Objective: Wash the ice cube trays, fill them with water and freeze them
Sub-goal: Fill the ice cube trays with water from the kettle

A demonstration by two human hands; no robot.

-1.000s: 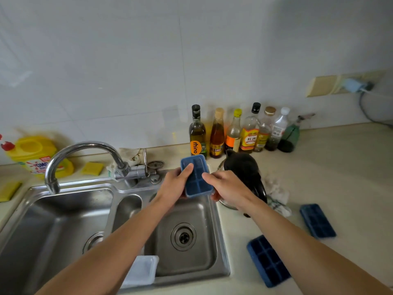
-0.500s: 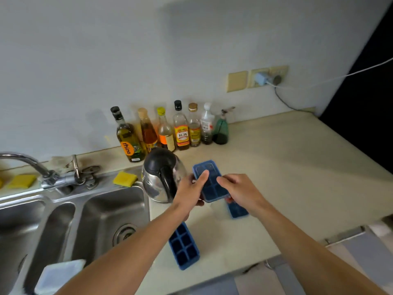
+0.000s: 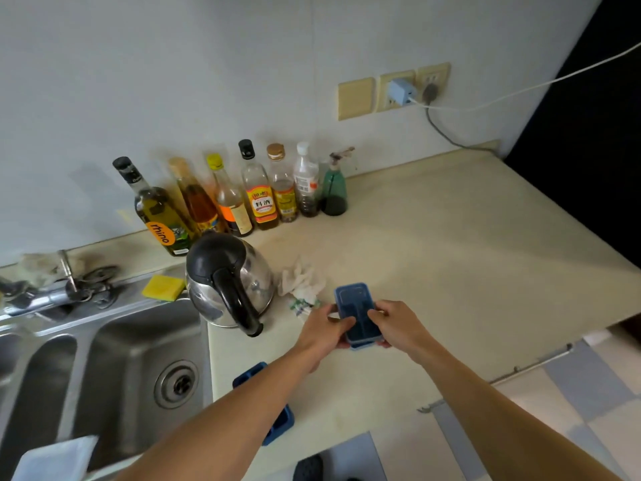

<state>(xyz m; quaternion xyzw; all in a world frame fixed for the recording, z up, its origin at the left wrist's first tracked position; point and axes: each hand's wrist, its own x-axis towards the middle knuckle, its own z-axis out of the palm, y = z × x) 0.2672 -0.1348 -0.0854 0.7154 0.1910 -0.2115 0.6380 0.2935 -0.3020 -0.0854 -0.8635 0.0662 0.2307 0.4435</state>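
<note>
Both left hand and right hand clasp the ice tray near the counter edge, likely to hold it level.

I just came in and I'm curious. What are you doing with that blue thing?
A person is holding a blue ice cube tray with both hands. The left hand and the right hand grip its long sides, low over the counter, just right of the kettle. A second blue tray lies on the counter near the sink, partly hidden by the left arm. Whether the held tray has water in it cannot be seen.
</note>
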